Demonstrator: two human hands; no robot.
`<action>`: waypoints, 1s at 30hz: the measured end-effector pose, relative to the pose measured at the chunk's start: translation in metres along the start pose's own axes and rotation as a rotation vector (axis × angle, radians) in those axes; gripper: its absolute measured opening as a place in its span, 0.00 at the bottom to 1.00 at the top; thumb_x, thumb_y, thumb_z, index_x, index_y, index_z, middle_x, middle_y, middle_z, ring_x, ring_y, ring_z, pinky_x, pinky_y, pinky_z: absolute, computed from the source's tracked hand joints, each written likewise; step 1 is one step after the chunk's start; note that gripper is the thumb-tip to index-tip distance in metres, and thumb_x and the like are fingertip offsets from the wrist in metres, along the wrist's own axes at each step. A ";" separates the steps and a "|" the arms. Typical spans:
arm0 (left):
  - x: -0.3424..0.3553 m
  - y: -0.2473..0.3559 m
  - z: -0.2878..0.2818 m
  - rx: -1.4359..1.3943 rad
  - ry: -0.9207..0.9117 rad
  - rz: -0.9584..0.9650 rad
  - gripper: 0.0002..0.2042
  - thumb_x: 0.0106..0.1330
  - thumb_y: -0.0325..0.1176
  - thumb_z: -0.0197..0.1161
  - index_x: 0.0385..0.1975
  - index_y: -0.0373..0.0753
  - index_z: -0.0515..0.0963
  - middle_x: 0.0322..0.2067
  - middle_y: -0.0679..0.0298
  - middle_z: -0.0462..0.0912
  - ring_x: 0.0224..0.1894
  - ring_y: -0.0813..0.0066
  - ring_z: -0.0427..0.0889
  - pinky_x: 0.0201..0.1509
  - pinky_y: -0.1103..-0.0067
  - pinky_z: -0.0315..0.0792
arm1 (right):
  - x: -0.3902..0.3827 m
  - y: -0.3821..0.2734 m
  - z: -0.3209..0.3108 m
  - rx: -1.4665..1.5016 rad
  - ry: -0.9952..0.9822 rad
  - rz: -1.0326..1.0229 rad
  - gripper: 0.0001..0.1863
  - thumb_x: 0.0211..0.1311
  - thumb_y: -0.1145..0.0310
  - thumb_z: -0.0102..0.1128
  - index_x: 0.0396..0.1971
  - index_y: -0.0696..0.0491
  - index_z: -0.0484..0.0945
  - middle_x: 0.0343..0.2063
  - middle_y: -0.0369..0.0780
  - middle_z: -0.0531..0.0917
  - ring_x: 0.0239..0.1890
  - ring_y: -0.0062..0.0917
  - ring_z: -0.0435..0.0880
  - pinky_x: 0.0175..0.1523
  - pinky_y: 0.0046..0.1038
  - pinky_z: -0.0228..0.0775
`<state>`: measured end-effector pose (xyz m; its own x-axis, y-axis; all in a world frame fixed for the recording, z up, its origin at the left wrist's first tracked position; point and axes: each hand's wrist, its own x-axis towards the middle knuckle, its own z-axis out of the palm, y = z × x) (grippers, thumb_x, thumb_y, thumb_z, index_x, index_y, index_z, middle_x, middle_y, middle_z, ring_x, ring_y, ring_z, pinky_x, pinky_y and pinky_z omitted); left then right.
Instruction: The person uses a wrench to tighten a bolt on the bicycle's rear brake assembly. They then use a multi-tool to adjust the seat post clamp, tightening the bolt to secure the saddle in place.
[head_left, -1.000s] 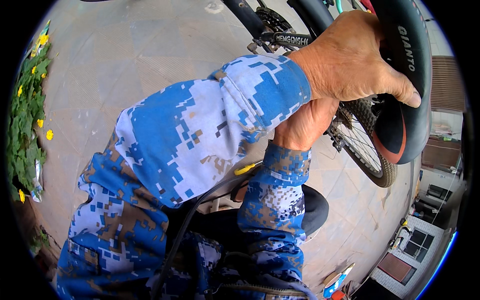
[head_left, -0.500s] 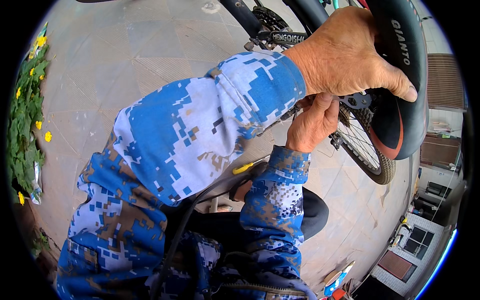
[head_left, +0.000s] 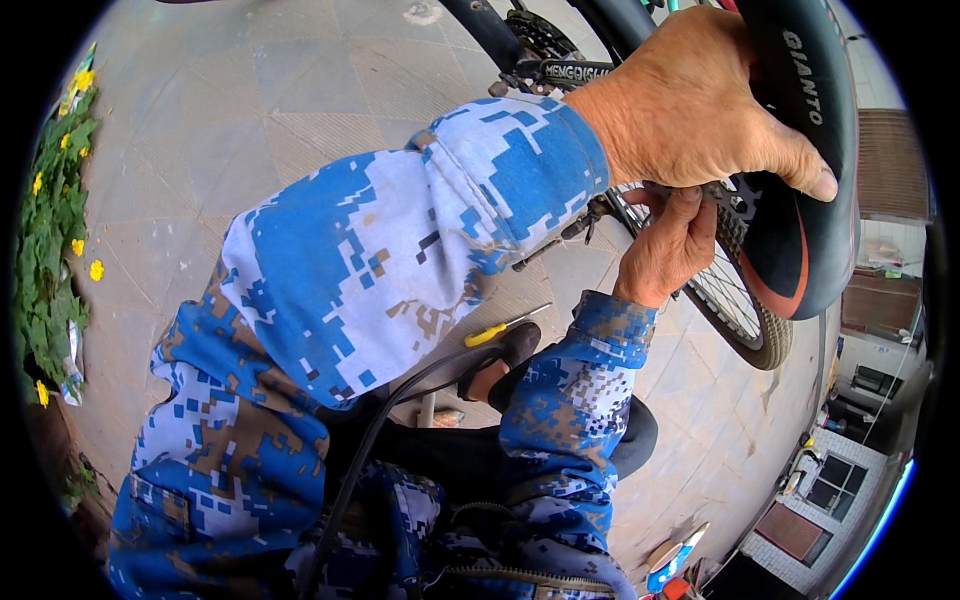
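My left hand (head_left: 705,105) is closed over the black bicycle saddle (head_left: 812,130), its thumb pressed on the near side. The saddle has an orange-red patch at its end. Below it my right hand (head_left: 668,245) pinches, thumb against fingers, at a flat dark metal piece with holes and a notched edge (head_left: 742,197). Part of that piece and the fingertips are hidden under the left hand and saddle. Just beyond lies the rear wheel (head_left: 762,338) of the bicycle, with its spokes and knobbly tyre. The bicycle's dark frame (head_left: 490,30) runs across the top.
On the paved ground (head_left: 310,70) a yellow-handled screwdriver (head_left: 487,335) lies by my shoe (head_left: 522,343). A black strap or cable (head_left: 365,450) hangs before me. Leafy plants with yellow flowers (head_left: 50,220) border the left. A blue and white item (head_left: 675,565) lies at lower right.
My right hand has shifted to the right, and the notched metal piece has moved and turned with it. My left hand stays on the saddle. More of the screwdriver now shows.
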<state>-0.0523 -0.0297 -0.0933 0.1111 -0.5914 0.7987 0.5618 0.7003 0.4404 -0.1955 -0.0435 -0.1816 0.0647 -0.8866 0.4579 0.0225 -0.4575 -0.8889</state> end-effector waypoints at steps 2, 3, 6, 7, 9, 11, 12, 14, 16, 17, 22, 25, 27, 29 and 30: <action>-0.004 -0.001 0.002 -0.026 0.020 -0.052 0.18 0.57 0.33 0.72 0.46 0.36 0.79 0.39 0.58 0.86 0.41 0.69 0.84 0.50 0.73 0.78 | 0.006 0.000 -0.004 -0.008 -0.011 0.007 0.15 0.71 0.62 0.57 0.42 0.61 0.79 0.36 0.43 0.85 0.33 0.26 0.85 0.28 0.22 0.78; -0.002 0.000 0.003 -0.022 0.021 -0.065 0.17 0.57 0.33 0.72 0.45 0.36 0.80 0.38 0.58 0.86 0.41 0.69 0.84 0.50 0.73 0.78 | 0.007 -0.001 -0.007 -0.016 -0.015 0.014 0.15 0.71 0.62 0.57 0.42 0.61 0.80 0.36 0.42 0.85 0.33 0.26 0.85 0.28 0.23 0.78; -0.004 0.001 0.002 0.014 0.017 -0.045 0.15 0.57 0.34 0.72 0.42 0.35 0.80 0.38 0.58 0.87 0.41 0.69 0.84 0.50 0.73 0.78 | 0.010 -0.002 -0.014 0.044 -0.079 0.020 0.15 0.70 0.62 0.58 0.40 0.61 0.80 0.35 0.42 0.85 0.33 0.26 0.84 0.29 0.23 0.78; -0.004 0.001 0.002 0.006 0.009 -0.004 0.15 0.57 0.34 0.72 0.42 0.35 0.81 0.37 0.57 0.87 0.41 0.69 0.84 0.49 0.73 0.78 | 0.011 -0.002 -0.015 0.031 -0.085 0.017 0.16 0.70 0.62 0.59 0.40 0.62 0.80 0.35 0.42 0.85 0.33 0.26 0.84 0.29 0.23 0.78; -0.004 0.003 0.004 0.021 0.005 0.026 0.15 0.57 0.34 0.72 0.41 0.35 0.81 0.37 0.57 0.87 0.41 0.69 0.85 0.49 0.74 0.78 | 0.013 -0.004 -0.018 0.002 -0.094 0.010 0.16 0.69 0.61 0.59 0.40 0.62 0.81 0.34 0.42 0.85 0.33 0.26 0.84 0.29 0.23 0.77; -0.004 0.009 0.004 0.045 0.003 -0.037 0.14 0.57 0.34 0.72 0.41 0.35 0.81 0.37 0.57 0.87 0.41 0.69 0.85 0.49 0.74 0.78 | 0.017 -0.005 -0.022 -0.055 -0.110 0.011 0.17 0.68 0.60 0.61 0.39 0.63 0.81 0.34 0.42 0.85 0.33 0.26 0.84 0.29 0.22 0.77; -0.002 0.016 0.003 0.050 0.000 -0.089 0.14 0.57 0.34 0.72 0.41 0.35 0.81 0.37 0.58 0.87 0.40 0.69 0.85 0.49 0.74 0.78 | 0.019 -0.007 -0.022 -0.081 -0.120 0.010 0.18 0.68 0.59 0.62 0.39 0.63 0.81 0.35 0.42 0.85 0.33 0.25 0.84 0.29 0.22 0.76; 0.003 0.030 0.000 0.040 -0.009 -0.178 0.15 0.57 0.34 0.72 0.41 0.35 0.81 0.37 0.58 0.87 0.40 0.69 0.85 0.49 0.74 0.78 | 0.018 -0.013 -0.020 -0.068 -0.109 0.060 0.18 0.67 0.59 0.62 0.39 0.63 0.81 0.35 0.42 0.85 0.33 0.25 0.83 0.27 0.22 0.75; -0.001 0.015 0.002 0.079 0.003 -0.079 0.15 0.57 0.34 0.72 0.41 0.35 0.81 0.37 0.58 0.87 0.40 0.68 0.85 0.49 0.74 0.78 | 0.013 -0.014 -0.014 0.005 -0.094 0.084 0.19 0.67 0.59 0.62 0.39 0.63 0.81 0.35 0.42 0.85 0.32 0.24 0.83 0.26 0.21 0.74; -0.002 0.008 0.003 0.062 0.012 -0.030 0.15 0.57 0.34 0.72 0.42 0.35 0.81 0.37 0.58 0.87 0.40 0.68 0.85 0.49 0.74 0.78 | 0.008 -0.012 -0.011 0.072 -0.082 0.082 0.19 0.67 0.58 0.62 0.39 0.63 0.81 0.35 0.42 0.85 0.32 0.24 0.83 0.25 0.21 0.74; -0.002 0.005 0.008 -0.018 0.048 -0.049 0.15 0.57 0.33 0.71 0.43 0.35 0.81 0.37 0.58 0.87 0.39 0.69 0.85 0.49 0.74 0.78 | 0.011 -0.019 -0.009 -0.111 -0.037 0.015 0.16 0.68 0.60 0.61 0.40 0.60 0.81 0.32 0.40 0.86 0.30 0.19 0.82 0.24 0.18 0.72; -0.004 0.008 0.007 0.092 0.022 0.009 0.15 0.57 0.31 0.71 0.44 0.35 0.80 0.37 0.58 0.87 0.40 0.70 0.85 0.48 0.74 0.78 | 0.010 -0.020 -0.015 -0.120 -0.062 0.045 0.12 0.69 0.63 0.59 0.39 0.58 0.82 0.31 0.38 0.86 0.28 0.16 0.79 0.24 0.16 0.66; -0.002 0.013 0.004 0.052 0.002 -0.025 0.15 0.58 0.31 0.71 0.44 0.35 0.80 0.37 0.58 0.86 0.40 0.70 0.85 0.48 0.75 0.78 | 0.012 -0.023 -0.014 -0.106 -0.067 0.056 0.13 0.68 0.62 0.61 0.36 0.58 0.81 0.29 0.37 0.84 0.24 0.16 0.76 0.24 0.16 0.63; 0.004 0.020 0.004 -0.032 -0.003 -0.126 0.16 0.58 0.30 0.70 0.46 0.35 0.79 0.38 0.58 0.86 0.40 0.70 0.84 0.48 0.75 0.78 | 0.015 -0.028 -0.008 -0.080 -0.048 0.027 0.16 0.66 0.59 0.64 0.30 0.58 0.80 0.25 0.35 0.81 0.19 0.17 0.72 0.24 0.18 0.61; 0.004 0.022 0.004 -0.038 -0.002 -0.152 0.17 0.58 0.30 0.70 0.46 0.34 0.79 0.38 0.57 0.86 0.40 0.70 0.84 0.49 0.75 0.78 | 0.018 -0.029 -0.010 -0.156 -0.021 0.014 0.15 0.66 0.60 0.64 0.31 0.59 0.80 0.25 0.35 0.81 0.19 0.17 0.72 0.23 0.18 0.61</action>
<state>-0.0424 -0.0152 -0.0784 0.0212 -0.6884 0.7250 0.6028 0.5873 0.5400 -0.2047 -0.0468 -0.1479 0.0851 -0.8920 0.4439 -0.1336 -0.4517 -0.8821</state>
